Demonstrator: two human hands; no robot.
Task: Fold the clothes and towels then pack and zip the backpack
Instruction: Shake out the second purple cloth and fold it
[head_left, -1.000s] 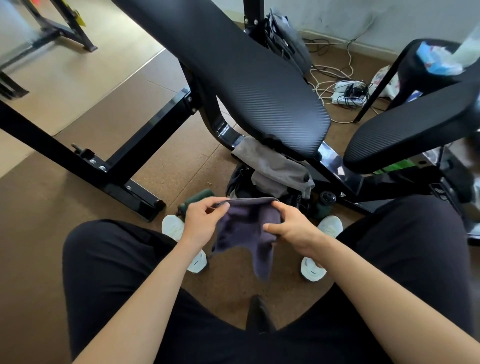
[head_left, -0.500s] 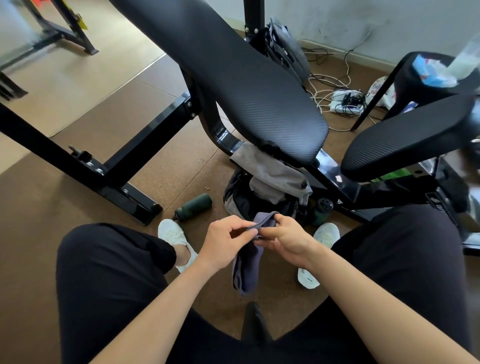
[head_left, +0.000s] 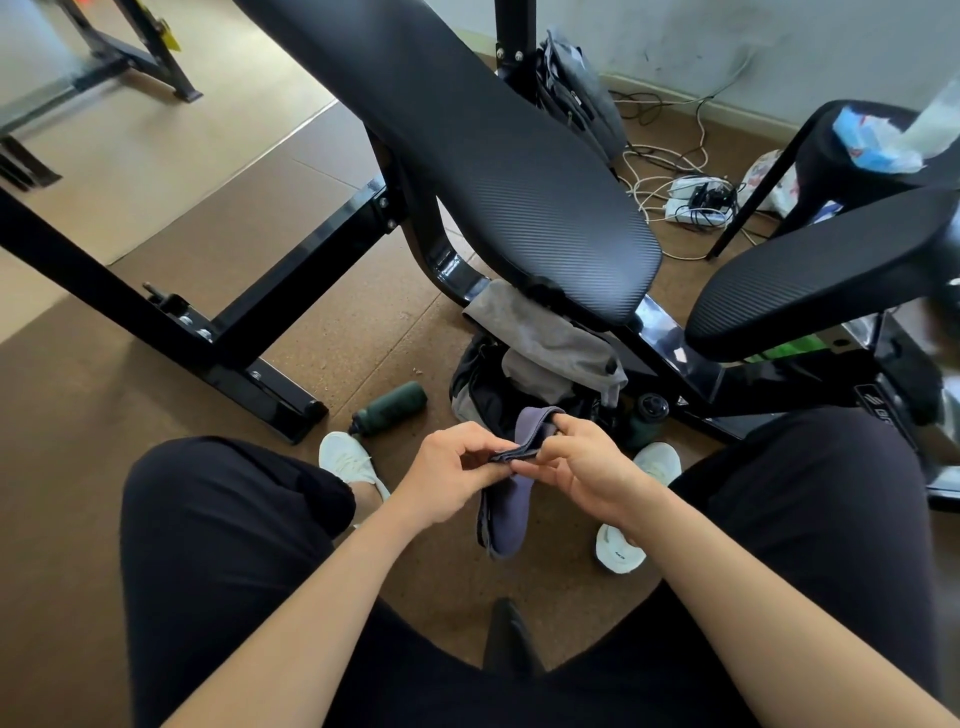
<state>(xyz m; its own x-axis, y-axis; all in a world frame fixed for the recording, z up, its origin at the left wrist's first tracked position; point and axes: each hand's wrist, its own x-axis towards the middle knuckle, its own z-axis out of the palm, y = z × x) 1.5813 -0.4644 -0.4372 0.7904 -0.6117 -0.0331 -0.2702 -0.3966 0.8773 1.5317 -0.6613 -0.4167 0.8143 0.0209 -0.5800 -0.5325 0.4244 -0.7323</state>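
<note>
Head view: the left hand (head_left: 447, 473) and right hand (head_left: 587, 467), nearly touching, each pinch the top edge of one folded purple-grey towel (head_left: 506, 519). Its long axis hangs down below the fingers, free end toward the floor. Just beyond the hands sits one backpack (head_left: 483, 395) with one grey garment (head_left: 545, 343) draped over it. There are two green bottles: a lying bottle (head_left: 389, 408) beyond the left hand and a standing bottle (head_left: 647, 418) beyond the right.

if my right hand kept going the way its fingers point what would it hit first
Probably the left hand: the right hand points leftward along the purple towel both pinch, and the left one sits just across. Depth is unclear, so it might slip past.
</note>
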